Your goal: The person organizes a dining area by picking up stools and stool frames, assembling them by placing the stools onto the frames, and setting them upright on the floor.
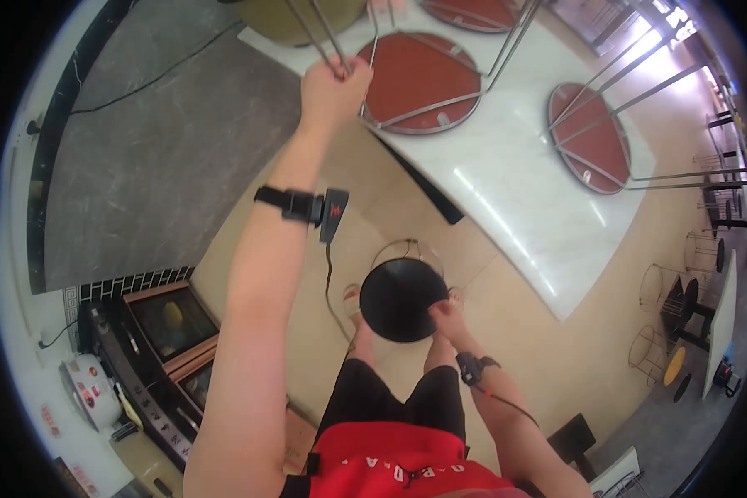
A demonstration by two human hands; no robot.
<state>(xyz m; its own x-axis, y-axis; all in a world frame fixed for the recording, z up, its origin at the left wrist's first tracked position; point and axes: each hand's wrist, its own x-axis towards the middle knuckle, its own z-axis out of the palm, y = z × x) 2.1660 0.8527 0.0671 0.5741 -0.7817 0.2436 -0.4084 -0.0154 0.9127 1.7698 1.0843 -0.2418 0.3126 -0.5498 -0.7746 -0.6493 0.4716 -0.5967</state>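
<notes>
My left hand is raised at the top centre, closed round the thin metal legs of an upturned stool. That stool's round red-brown underside lies on the near end of a white marble-look table. Lower down, my right hand grips the edge of a round black stool seat, held low in front of my legs. Part of that stool's wire frame shows beyond the seat. Both wrists wear black straps with small devices and cables.
More upturned stools rest on the white table. A grey counter fills the upper left, with a large olive container. Glass-fronted appliances stand at lower left. Stools and another table line the right side.
</notes>
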